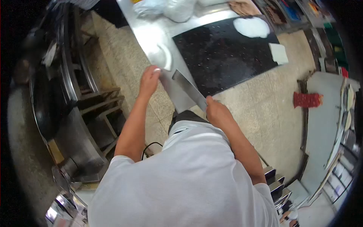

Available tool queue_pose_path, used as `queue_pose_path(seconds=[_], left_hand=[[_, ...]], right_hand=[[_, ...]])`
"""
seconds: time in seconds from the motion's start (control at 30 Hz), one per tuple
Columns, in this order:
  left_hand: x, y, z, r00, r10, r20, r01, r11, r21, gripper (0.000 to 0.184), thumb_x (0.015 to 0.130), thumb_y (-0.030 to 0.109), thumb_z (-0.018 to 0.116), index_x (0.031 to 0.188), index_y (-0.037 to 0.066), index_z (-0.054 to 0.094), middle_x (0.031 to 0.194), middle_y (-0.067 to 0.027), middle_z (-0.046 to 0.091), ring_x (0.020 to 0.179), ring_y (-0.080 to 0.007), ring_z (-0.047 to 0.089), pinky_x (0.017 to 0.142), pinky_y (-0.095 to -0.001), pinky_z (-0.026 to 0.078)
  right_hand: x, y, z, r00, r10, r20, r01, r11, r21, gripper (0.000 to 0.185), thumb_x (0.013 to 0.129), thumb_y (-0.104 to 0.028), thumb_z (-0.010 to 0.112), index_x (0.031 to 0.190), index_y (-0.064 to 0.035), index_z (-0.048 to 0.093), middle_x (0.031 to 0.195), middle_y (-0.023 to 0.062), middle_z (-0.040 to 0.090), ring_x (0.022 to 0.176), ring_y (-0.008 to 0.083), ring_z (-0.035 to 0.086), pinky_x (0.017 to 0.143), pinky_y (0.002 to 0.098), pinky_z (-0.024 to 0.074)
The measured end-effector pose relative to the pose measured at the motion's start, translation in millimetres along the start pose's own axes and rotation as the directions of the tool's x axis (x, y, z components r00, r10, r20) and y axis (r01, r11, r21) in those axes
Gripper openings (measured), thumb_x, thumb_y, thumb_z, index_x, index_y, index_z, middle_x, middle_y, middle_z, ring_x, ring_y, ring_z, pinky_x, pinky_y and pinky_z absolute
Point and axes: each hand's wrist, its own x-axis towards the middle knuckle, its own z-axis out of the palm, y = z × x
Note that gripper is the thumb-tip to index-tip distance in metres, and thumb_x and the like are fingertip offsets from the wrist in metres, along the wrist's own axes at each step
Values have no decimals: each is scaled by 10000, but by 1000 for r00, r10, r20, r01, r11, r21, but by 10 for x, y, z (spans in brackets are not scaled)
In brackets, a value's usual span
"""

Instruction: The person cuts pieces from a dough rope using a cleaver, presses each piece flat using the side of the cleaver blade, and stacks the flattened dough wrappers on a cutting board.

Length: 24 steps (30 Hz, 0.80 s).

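My right hand (216,111) is closed on the handle end of a wide-bladed knife (189,89). The blade points up and left over the steel counter (174,47). At the counter's left edge, my left hand (150,81) has its fingers pressed together at a small whitish thing (157,70), too small to name. A curved white piece (165,56) lies on the steel just beyond that hand. To the right is a black stone slab (227,53), with a flat white sheet of something like dough (252,27) at its far end.
A white square (278,53) sits at the slab's right edge. Plastic bags (179,9) stand at the counter's far end. Metal racks (87,75) run along the left. A red net bag (308,100) is against the right side, beyond the tiled floor (264,102).
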Motion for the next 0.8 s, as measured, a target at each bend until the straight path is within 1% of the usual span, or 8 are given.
queue_pose_path(seconds=[0.2,0.27,0.33,0.43,0.53,0.63,0.7,0.8], left_hand=[[146,833,642,964,220,150,-260,900,350,407,959,328,615,656,59,648,741,-126,666,912,-321,642,821,-478,489],[183,1485,1055,683,263,681,-670,596,442,300,969,326,603,799,101,706,925,-102,702,1081,-293,617,976,-476,461],[9,1324,1684,617,446,648,-778,472,415,452,986,420,587,1373,187,582,1551,-127,422,1481,-372,306,1204,-640,161],[184,1724,2168,632,420,651,-759,502,414,615,1005,579,461,1517,239,462,1632,-129,310,1537,-383,195,1206,-664,103],[431,1929,2395,565,389,728,-809,433,397,690,997,661,386,1566,270,393,1666,-121,250,1545,-393,167,1216,-651,76],[462,1938,2477,535,394,747,-828,423,369,683,1000,654,390,1562,267,403,1667,-119,250,1548,-386,165,1225,-631,75],[542,1956,2524,519,404,753,-840,403,363,683,1000,653,392,1564,268,401,1670,-117,245,1550,-382,161,1230,-619,75],[545,1950,2503,543,356,761,-802,488,344,697,991,633,446,1579,267,372,1679,-124,220,1556,-376,146,1234,-603,74]], right_hand=[[-916,944,-142,960,262,-102,-191,872,450,257,928,-223,670,965,13,576,833,259,694,822,446,688,703,486,519],[-1144,1259,-261,928,270,-257,-100,844,527,258,935,-225,677,973,16,593,806,227,695,770,382,695,672,441,520],[-1388,1485,-467,878,302,-371,-23,802,597,259,942,-227,685,980,18,610,778,195,695,718,317,701,641,395,522],[-1455,1741,-1007,768,403,-498,111,682,723,294,995,-278,645,992,15,628,741,60,644,640,96,595,585,266,484],[-818,2140,-1356,596,406,-693,404,594,695,288,1021,-284,608,1004,3,617,770,52,622,623,94,573,575,275,475],[185,2702,-1410,634,530,-563,362,439,822,260,1047,-288,551,1022,-30,571,740,44,589,583,121,562,538,302,469],[463,2773,-1505,739,672,-43,53,6,999,266,1051,-317,535,1030,-51,526,705,36,560,541,146,548,494,317,457],[391,2601,-1435,733,675,-88,54,70,996,221,1045,-300,530,1038,-80,516,687,30,547,499,144,518,460,321,439]])
